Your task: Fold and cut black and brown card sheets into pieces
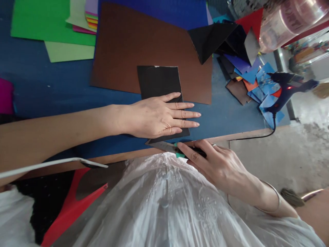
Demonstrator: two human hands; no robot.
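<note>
My left hand point(164, 116) lies flat with its fingers spread, pressing on a black sheet of paper point(159, 80). That sheet overlaps a large brown sheet point(149, 44) at its far end, and its near end reaches the table's front edge. Fingers closed, my right hand point(213, 161) grips a pair of scissors point(164, 146) with black and green handles. Their grey blades point left, close against the near edge of the black paper. Whether the blades touch the paper I cannot tell.
Green sheets point(53, 24) lie back left, a blue sheet point(159, 10) at the back. A folded black paper piece point(213, 39) and coloured scraps point(249, 75) sit on the right. A glue gun point(285, 89) with a cord and a clear pink bottle point(290, 25) stand near the right edge.
</note>
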